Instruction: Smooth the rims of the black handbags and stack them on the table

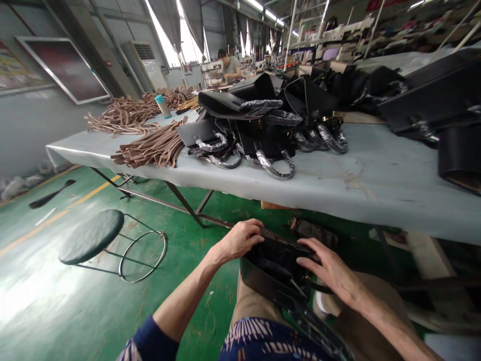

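Observation:
A black handbag [263, 283] rests on my lap with its mouth facing up and its dark inside showing. My left hand [242, 239] is closed on the bag's far left rim, fingers curled over the edge. At the right side of the opening, my right hand [330, 271] has its fingers spread, the tips touching the rim. Part of a plastic-wrapped handle hangs from the bag's near side, over my lap. The inside of the bag is too dark to make out.
A covered table [376, 170] stands ahead, holding piled black bags [259, 110], brown strips [154, 145] and a teal-capped bottle [163, 106]. A round stool [92, 235] is at the left. Farther back, a person [230, 67] sits at a machine.

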Motion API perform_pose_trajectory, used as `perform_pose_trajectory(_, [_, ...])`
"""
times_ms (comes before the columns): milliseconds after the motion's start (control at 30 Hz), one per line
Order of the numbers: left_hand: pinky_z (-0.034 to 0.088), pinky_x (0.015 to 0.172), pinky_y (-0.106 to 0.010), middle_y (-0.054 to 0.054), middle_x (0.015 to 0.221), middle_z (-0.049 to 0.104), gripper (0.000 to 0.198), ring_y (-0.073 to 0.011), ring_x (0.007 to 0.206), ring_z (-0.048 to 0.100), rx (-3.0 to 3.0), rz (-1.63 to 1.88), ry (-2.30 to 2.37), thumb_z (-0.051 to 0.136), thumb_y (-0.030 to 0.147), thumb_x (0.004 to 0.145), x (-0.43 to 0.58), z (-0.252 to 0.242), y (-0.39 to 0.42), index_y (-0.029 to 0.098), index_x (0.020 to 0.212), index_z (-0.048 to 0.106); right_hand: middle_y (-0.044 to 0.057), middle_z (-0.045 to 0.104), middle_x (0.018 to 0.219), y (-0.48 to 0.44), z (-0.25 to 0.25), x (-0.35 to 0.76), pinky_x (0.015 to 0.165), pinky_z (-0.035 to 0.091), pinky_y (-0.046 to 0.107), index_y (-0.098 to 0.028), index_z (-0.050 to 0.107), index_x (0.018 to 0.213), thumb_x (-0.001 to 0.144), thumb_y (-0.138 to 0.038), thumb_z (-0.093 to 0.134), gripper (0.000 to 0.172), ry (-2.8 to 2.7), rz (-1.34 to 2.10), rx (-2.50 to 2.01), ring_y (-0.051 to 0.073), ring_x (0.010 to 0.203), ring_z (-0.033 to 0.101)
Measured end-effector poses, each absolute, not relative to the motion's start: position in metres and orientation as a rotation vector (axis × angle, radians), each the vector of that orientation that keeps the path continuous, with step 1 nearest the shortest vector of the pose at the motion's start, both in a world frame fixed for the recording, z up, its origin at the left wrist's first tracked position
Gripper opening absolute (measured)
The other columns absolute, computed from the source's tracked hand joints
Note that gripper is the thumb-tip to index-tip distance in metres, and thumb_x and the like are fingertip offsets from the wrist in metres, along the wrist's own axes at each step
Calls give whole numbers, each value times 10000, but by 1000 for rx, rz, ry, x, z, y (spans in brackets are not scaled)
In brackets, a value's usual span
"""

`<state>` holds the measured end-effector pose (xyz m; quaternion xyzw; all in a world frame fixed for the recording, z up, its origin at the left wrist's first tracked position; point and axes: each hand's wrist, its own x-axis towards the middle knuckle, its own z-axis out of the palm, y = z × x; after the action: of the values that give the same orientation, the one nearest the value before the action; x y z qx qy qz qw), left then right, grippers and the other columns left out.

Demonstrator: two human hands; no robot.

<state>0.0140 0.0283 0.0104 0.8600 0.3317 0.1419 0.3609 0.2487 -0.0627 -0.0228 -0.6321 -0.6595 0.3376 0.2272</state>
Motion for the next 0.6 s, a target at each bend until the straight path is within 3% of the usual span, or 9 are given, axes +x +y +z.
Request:
perform_pose_trajectory(167, [419,764,-191,-38,1089,570,176,-117,842,558,2194,416,929,505,214,790,12,9,27,135,653,582,51,530,1147,-65,-31,245,929,380,309,-223,524,1084,818,-435,464,345,-1815,750,-1705,192,1051,508])
perform_pose_trajectory(600, [407,682,-198,-13,942,637,149,-123,760,572,2017,590,1100,599,180,692,21,-5,25,143,552,564,26,600,973,-49,-48,238,829,419,276,-239,613,891,815,-402,506,209,-1716,728,-1530,178,915,561])
